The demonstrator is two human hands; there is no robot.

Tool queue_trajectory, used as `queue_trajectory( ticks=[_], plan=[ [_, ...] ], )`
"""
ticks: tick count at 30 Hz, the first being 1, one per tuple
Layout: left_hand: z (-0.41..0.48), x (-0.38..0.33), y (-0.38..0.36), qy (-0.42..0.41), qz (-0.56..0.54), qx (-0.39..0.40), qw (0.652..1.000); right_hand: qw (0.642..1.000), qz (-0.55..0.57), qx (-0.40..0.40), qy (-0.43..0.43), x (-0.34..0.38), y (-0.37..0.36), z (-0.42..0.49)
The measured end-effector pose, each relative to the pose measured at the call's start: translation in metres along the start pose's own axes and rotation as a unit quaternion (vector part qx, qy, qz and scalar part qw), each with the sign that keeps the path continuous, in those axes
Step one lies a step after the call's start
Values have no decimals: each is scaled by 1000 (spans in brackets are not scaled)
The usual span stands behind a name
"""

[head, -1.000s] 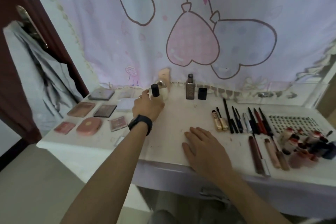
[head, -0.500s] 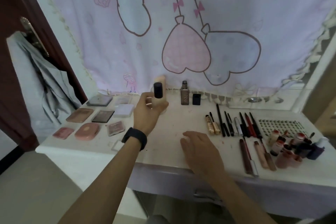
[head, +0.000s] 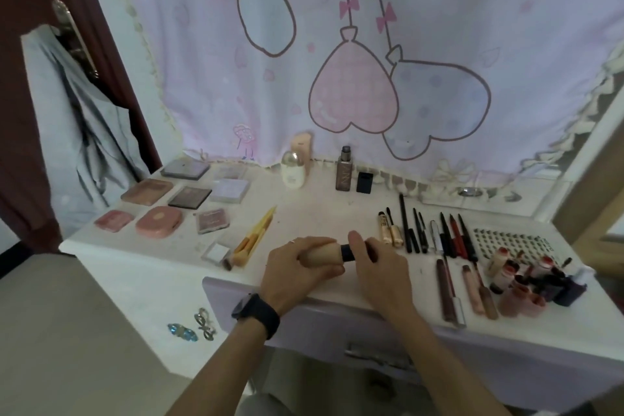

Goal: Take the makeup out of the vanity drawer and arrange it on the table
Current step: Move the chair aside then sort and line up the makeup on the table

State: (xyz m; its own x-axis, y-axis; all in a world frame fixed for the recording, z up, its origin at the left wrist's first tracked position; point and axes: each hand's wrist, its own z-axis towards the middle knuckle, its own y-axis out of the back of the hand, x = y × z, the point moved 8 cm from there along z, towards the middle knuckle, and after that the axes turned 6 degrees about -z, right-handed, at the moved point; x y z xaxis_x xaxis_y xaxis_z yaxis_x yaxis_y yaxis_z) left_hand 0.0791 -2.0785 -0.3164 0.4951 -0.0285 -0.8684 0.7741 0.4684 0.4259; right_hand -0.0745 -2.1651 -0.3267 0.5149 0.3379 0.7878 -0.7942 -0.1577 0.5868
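Both hands are holding one foundation bottle point(head: 322, 255) low over the table point(head: 320, 213), just left of the gold mascara tube point(head: 391, 233) and nearer the person than it. The left hand point(head: 297, 277) is wrapping its fingers round the beige body, and the right hand point(head: 381, 267) is pinching the black cap point(head: 347, 253). The bottle is lying level, its long axis running left to right and its cap pointing toward the mascara tube. The cap is probably being tightened, so the left hand should be keeping the body steady while only the right hand is turning.
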Motion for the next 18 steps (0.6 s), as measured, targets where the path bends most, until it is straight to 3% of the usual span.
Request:
queue_trajectory(
  ticks=[4, 14, 18],
  plan=[
    [-3, 3, -6, 22, -21, -4, 1000, 999, -37, 5, -9, 1, -4, 7],
    [15, 8, -10, 109, -129, 67, 983, 996, 83, -6, 39, 8, 2, -1],
    [20, 12, -7, 112, -126, 55, 984, 992, 109, 40, 58, 4, -4, -2]
  ],
)
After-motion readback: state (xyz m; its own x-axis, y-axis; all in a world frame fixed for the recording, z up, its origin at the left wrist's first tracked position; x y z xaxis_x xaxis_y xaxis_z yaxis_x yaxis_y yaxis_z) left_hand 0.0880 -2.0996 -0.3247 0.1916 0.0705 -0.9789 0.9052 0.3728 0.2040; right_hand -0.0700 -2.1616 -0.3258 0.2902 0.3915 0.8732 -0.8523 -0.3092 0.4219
